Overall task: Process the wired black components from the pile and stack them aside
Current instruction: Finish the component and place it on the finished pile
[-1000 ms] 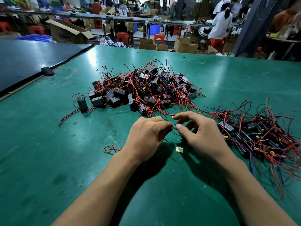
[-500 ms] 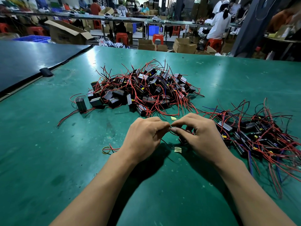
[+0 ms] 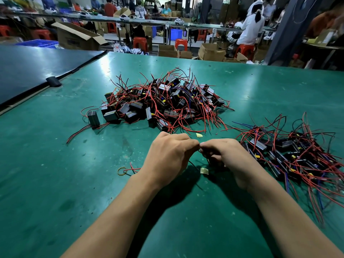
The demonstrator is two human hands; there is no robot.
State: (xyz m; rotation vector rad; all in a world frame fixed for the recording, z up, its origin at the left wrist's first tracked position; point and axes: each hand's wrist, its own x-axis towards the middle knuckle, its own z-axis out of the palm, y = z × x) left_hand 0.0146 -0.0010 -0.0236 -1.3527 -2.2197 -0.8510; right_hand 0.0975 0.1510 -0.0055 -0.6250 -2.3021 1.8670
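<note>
Two hands pinch one wire [image 3: 199, 151]: my left hand [image 3: 167, 157], my right hand [image 3: 229, 157]. I'd pull lightly, fingertips close.

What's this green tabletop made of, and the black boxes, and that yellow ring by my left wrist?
Green tabletop: likely a rubber or vinyl mat, semi-gloss, given soft glare and scuffs.
Black boxes: seemingly moulded plastic, matte, crisp edges.
Yellow ring: probably a rubber band, thin.

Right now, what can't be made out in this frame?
Head view only.
- wire pinched between left hand and right hand: curled fingers hide the work on it.
- black component: mostly under the right hand.
- right pile: wires cut off by the frame edge.
- background workers: blurred.
</note>
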